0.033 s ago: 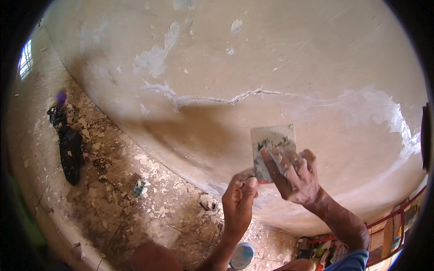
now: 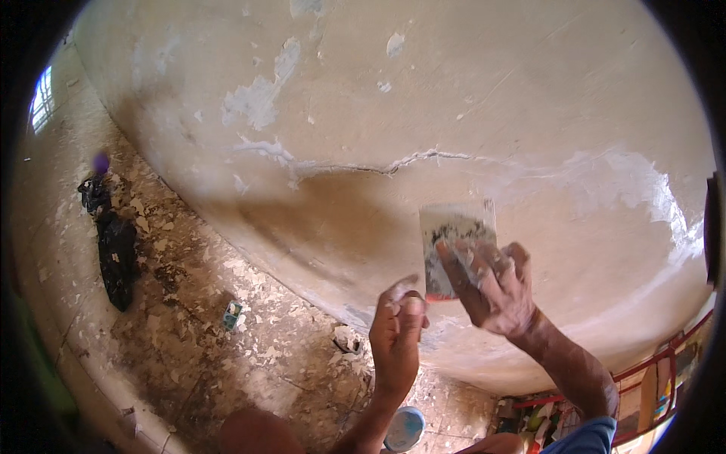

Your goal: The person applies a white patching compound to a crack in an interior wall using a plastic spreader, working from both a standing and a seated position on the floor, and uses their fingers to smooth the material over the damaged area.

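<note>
My right hand [image 2: 493, 291] grips a wide, flat putty knife [image 2: 442, 219] with a greyish blade and a red lower edge. Its fingers lie across the blade face, which is smeared with dark and pale paste; the thumb is hidden. Just left of the red edge, my left hand [image 2: 397, 329] is closed in a pinch, whitish residue on its fingertips. Whatever it may hold is too small to make out. Both hands are in front of a beige wall [image 2: 363, 83], where a jagged crack [image 2: 393, 166] runs sideways above the blade.
Pale flakes cover the dirty tiled floor [image 2: 204, 356]. A black plastic bag [image 2: 117, 261] lies at the left, and a small green box [image 2: 232, 315] sits among the flakes. Below my left hand stands a bluish bucket [image 2: 405, 429]. A red metal rack [image 2: 639, 368] is at the lower right.
My left hand has drawn slightly left and down, away from the blade's edge. The putty knife has shifted slightly upward in my right hand.
</note>
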### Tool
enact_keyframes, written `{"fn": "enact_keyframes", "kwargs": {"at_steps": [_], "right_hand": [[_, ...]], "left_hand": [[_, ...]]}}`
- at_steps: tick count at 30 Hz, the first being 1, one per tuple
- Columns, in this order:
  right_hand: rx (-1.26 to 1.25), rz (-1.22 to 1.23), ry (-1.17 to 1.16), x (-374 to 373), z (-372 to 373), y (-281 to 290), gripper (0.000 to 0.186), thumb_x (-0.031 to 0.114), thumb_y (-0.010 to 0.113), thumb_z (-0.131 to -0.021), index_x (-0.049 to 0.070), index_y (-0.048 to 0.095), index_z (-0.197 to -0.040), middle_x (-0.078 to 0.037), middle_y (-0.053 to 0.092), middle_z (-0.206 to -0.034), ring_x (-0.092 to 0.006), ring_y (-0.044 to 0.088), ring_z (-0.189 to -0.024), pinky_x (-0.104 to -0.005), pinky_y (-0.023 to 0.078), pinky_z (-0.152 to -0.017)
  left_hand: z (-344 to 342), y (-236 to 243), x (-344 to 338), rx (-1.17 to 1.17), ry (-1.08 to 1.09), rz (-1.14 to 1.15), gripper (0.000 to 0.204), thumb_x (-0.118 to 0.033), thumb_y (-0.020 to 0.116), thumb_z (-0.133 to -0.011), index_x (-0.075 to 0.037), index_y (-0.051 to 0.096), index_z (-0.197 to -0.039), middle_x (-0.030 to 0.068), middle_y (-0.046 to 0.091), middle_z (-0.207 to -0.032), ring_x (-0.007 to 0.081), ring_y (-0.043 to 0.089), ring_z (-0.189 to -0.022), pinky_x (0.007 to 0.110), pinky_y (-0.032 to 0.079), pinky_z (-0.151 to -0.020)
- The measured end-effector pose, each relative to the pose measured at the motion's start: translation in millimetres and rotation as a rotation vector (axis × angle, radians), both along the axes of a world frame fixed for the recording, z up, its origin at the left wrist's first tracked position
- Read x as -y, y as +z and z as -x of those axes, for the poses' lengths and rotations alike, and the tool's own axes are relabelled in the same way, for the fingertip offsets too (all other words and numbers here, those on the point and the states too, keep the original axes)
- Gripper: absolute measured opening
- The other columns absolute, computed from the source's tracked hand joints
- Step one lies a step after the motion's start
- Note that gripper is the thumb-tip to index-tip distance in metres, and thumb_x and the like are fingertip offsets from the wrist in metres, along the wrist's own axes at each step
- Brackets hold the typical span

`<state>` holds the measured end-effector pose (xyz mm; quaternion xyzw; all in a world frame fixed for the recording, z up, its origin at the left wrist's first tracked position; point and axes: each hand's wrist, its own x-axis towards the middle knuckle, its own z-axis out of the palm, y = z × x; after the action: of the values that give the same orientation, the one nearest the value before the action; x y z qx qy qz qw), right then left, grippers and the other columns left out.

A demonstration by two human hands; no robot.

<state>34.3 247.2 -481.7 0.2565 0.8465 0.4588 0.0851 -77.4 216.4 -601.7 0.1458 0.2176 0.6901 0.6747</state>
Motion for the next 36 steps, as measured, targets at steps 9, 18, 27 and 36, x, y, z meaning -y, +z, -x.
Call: {"fn": "enact_keyframes", "kwargs": {"at_steps": [9, 18, 27, 36], "right_hand": [[0.017, -0.283, -0.072, -59, -14, 0, 0.061, 0.012, 0.060, -0.082, 0.013, 0.048, -0.142, -0.009, 0.049, -0.133, -0.0260, 0.047, -0.112, -0.0483, 0.037, -0.085], [0.044, -0.135, -0.256, -19, -19, -21, 0.060, 0.009, 0.056, -0.082, 0.009, 0.048, -0.141, -0.013, 0.053, -0.120, -0.0268, 0.051, -0.105, -0.0489, 0.037, -0.084], [0.055, -0.325, -0.183, -42, 15, 18, 0.060, 0.021, 0.059, -0.086, 0.013, 0.044, -0.144, -0.010, 0.045, -0.124, -0.0215, 0.047, -0.112, -0.0506, 0.037, -0.088], [0.001, -0.172, -0.195, -10, -4, -11, 0.054, 0.022, 0.058, -0.087, 0.015, 0.051, -0.139, -0.004, 0.053, -0.121, -0.0185, 0.049, -0.109, -0.0508, 0.034, -0.090]], "left_hand": [[-6, -22, -2, -0.082, 0.062, 0.020, 0.026, -0.020, 0.048, -0.098, 0.000, 0.058, -0.111, 0.0027, 0.060, -0.081, 0.0072, 0.050, -0.069, 0.022, 0.038, -0.058], [8, -32, -7, -0.111, 0.091, 0.057, 0.023, -0.018, 0.047, -0.097, -0.001, 0.059, -0.108, 0.0023, 0.059, -0.080, 0.0078, 0.049, -0.069, 0.023, 0.038, -0.060], [3, -24, 2, -0.098, 0.067, 0.025, 0.024, -0.018, 0.046, -0.098, -0.001, 0.060, -0.107, 0.0028, 0.060, -0.081, 0.0079, 0.049, -0.069, 0.023, 0.038, -0.060], [10, -32, -4, -0.102, 0.102, 0.054, 0.023, -0.017, 0.046, -0.097, -0.001, 0.060, -0.107, 0.0030, 0.060, -0.080, 0.0083, 0.049, -0.067, 0.024, 0.038, -0.059]]}}
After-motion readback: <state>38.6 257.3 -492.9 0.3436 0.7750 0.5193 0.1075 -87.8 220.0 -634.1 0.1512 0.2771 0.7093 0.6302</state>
